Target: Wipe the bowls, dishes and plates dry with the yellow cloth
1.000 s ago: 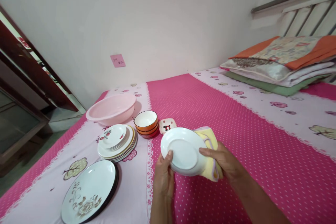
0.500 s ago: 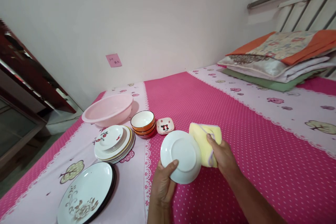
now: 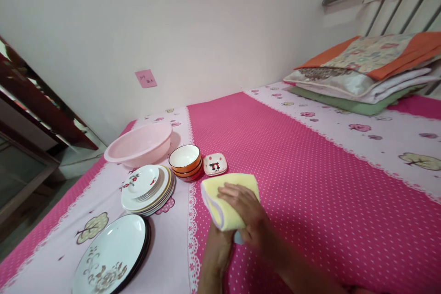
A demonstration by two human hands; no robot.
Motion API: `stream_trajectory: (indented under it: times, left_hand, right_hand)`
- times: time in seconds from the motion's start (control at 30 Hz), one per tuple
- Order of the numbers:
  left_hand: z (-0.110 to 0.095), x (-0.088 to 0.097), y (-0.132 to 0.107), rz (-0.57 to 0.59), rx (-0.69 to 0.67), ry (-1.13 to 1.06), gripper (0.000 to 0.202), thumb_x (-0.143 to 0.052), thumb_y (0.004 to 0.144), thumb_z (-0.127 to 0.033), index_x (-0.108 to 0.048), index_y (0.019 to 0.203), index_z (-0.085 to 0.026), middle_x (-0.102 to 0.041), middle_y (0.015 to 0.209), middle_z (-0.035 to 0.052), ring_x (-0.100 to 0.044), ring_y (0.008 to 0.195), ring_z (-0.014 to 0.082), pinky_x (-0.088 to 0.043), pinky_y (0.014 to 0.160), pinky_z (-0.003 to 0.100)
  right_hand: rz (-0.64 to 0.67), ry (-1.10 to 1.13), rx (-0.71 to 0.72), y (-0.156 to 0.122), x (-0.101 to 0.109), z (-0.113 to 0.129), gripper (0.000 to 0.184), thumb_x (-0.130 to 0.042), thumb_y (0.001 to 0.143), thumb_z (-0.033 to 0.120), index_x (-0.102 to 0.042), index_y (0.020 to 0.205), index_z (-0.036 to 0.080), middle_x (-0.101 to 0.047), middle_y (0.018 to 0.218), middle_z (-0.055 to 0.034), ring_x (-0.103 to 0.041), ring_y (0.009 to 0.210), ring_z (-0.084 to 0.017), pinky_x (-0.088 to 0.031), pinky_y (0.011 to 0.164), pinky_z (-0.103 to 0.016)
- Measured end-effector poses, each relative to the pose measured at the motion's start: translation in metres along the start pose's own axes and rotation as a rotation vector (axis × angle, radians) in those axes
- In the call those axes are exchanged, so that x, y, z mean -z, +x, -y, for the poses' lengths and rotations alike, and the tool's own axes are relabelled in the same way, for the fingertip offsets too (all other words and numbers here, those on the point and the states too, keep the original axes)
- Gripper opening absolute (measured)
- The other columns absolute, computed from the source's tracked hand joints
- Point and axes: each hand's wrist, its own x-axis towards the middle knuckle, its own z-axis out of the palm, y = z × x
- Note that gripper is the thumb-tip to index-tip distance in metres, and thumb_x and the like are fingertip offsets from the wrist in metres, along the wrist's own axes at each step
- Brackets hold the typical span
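Observation:
A folded yellow cloth [image 3: 212,193] with a lilac edge lies over the white plate [image 3: 238,238], and only a small bit of the plate's rim shows below it. My right hand [image 3: 246,209] presses on the cloth from above, fingers curved over its top. Under the cloth, my left hand [image 3: 220,241] supports the plate; its fingers are hidden. Just beyond the cloth sits a small square dish [image 3: 215,164] with a cat picture, beside a stack of orange bowls [image 3: 186,163].
To the left are a stack of flowered plates [image 3: 144,183] and larger dark-edged plates [image 3: 113,248]. A pink basin [image 3: 138,144] stands behind them near the wall. Folded bedding and pillows [image 3: 361,73] are piled at the far right of the pink bedspread [image 3: 310,183].
My right hand has brought the yellow cloth leftward onto the plate, covering most of it. My left hand is now largely hidden beneath. The view has shifted slightly.

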Motion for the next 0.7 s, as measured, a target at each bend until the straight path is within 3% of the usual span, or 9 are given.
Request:
stream_trajectory:
  times: [0.1,0.2,0.3,0.37,0.43,0.5,0.6,0.7]
  left_hand:
    - [-0.002,-0.004,-0.001,0.068,0.075,-0.047,0.052,-0.083,0.074,-0.029,-0.071,0.124,-0.017,-0.081,0.101,0.0118,-0.076,0.098,0.0352,-0.061,0.09,0.047]
    - [0.0,-0.003,-0.001,0.067,0.119,-0.134,0.075,-0.088,0.074,-0.029,-0.06,0.142,-0.015,-0.081,0.11,0.0138,-0.076,0.102,0.0333,-0.058,0.096,0.045]
    - [0.005,0.0,0.003,-0.014,0.126,-0.259,0.088,-0.091,0.071,-0.023,-0.054,0.149,-0.014,-0.081,0.112,0.0161,-0.076,0.108,0.0334,-0.056,0.102,0.045]
    - [0.008,0.002,0.008,-0.089,0.159,-0.348,0.087,-0.089,0.073,-0.017,-0.052,0.151,-0.012,-0.081,0.112,0.0174,-0.075,0.111,0.0335,-0.055,0.105,0.046]
    - [0.01,0.004,0.014,-0.161,0.24,-0.457,0.074,-0.08,0.083,-0.018,-0.052,0.151,-0.009,-0.08,0.113,0.0194,-0.074,0.114,0.0333,-0.054,0.108,0.046]
    - [0.012,0.006,0.02,-0.229,0.326,-0.583,0.058,-0.064,0.098,-0.03,-0.053,0.151,-0.007,-0.079,0.117,0.0206,-0.072,0.119,0.0331,-0.053,0.11,0.047]
    - [0.018,0.014,0.029,-0.317,0.364,-0.693,0.057,-0.043,0.106,-0.045,-0.058,0.147,-0.01,-0.079,0.119,0.0189,-0.07,0.124,0.0336,-0.051,0.112,0.049]
    - [0.031,0.025,0.035,-0.221,0.297,-0.663,0.054,-0.043,0.104,-0.048,-0.073,0.131,-0.011,-0.08,0.115,0.0176,-0.068,0.125,0.0354,-0.05,0.113,0.048]
  right_hand:
    - [-0.136,0.023,-0.134,0.003,0.003,-0.029,0.069,-0.046,0.083,0.007,-0.049,0.15,0.023,-0.059,0.151,-0.0094,-0.048,0.146,-0.026,-0.037,0.122,-0.05]
    - [-0.231,0.052,-0.366,0.002,0.004,-0.056,0.058,-0.049,0.087,0.012,-0.054,0.144,0.02,-0.065,0.142,-0.012,-0.058,0.136,-0.027,-0.044,0.117,-0.048]
    - [-0.227,0.067,-0.535,-0.004,0.003,-0.073,0.044,-0.052,0.09,0.018,-0.061,0.133,0.018,-0.073,0.128,-0.0136,-0.068,0.12,-0.028,-0.053,0.107,-0.046]
    - [-0.164,0.045,-0.566,-0.01,0.001,-0.077,0.043,-0.052,0.089,0.018,-0.063,0.131,0.017,-0.073,0.126,-0.0141,-0.07,0.117,-0.027,-0.054,0.105,-0.045]
    - [-0.081,-0.01,-0.533,-0.016,-0.004,-0.076,0.048,-0.052,0.087,0.015,-0.062,0.134,0.016,-0.072,0.131,-0.0155,-0.067,0.122,-0.028,-0.052,0.109,-0.046]
    - [-0.007,-0.075,-0.473,-0.022,-0.008,-0.07,0.054,-0.05,0.084,0.01,-0.061,0.137,0.014,-0.069,0.137,-0.0173,-0.063,0.13,-0.029,-0.048,0.115,-0.048]
    - [0.089,-0.151,-0.425,-0.03,-0.006,-0.053,0.055,-0.044,0.082,0.006,-0.064,0.132,0.013,-0.069,0.136,-0.0171,-0.063,0.131,-0.029,-0.049,0.115,-0.047]
    - [0.155,-0.205,-0.429,-0.034,0.009,-0.026,0.05,-0.04,0.086,0.006,-0.068,0.126,0.019,-0.074,0.125,-0.0134,-0.069,0.118,-0.027,-0.057,0.104,-0.041]
